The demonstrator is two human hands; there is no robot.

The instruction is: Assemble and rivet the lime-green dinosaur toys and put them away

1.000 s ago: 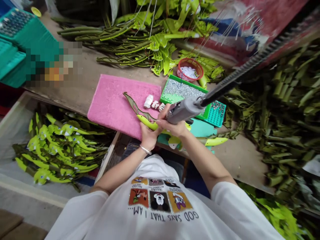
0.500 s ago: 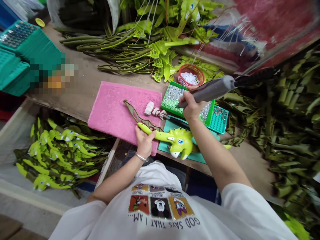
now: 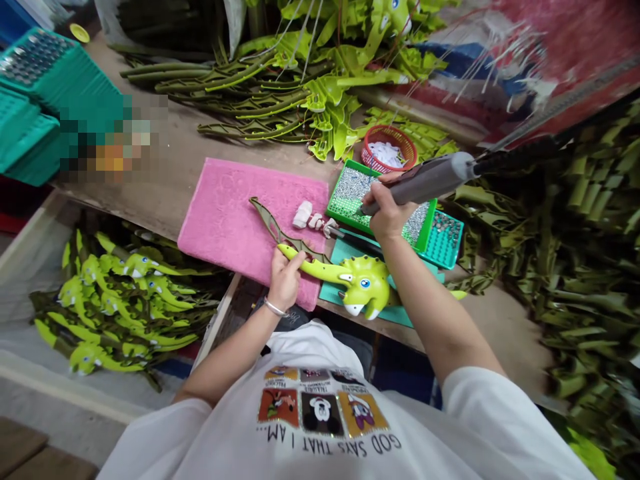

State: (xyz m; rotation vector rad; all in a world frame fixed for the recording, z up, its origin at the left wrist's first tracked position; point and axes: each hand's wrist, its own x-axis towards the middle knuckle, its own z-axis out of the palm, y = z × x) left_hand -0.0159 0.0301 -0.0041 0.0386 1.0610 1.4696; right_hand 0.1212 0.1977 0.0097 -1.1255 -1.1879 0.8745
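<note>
My left hand (image 3: 284, 277) is closed around the narrow pale-green end of a dinosaur-head toy (image 3: 369, 283). The toy has a frilled, horned head with a blue eye, and a dark olive curved strip (image 3: 267, 217) lies behind its narrow end. Its far end passes under my right forearm. A corded grey electric screwdriver (image 3: 433, 179) is in my right hand (image 3: 387, 212), its tip low over a bright green tray (image 3: 345, 207) of small silvery screws. Beside the tray, a dark-handled tool (image 3: 360, 243) has white wrapping (image 3: 303, 215) on one end.
A pink cloth (image 3: 225, 213) and a teal mat (image 3: 335, 293) cover part of the bench. Near the tray are a teal tray (image 3: 447, 243) and a red basket (image 3: 367, 157) of white pieces. Similar toys (image 3: 110, 300) fill a crate at left; olive parts (image 3: 580, 267) are heaped at right.
My left hand has slid slightly toward the toy's narrow tip. The screwdriver stays over the screw tray, and the whole view has shifted a little.
</note>
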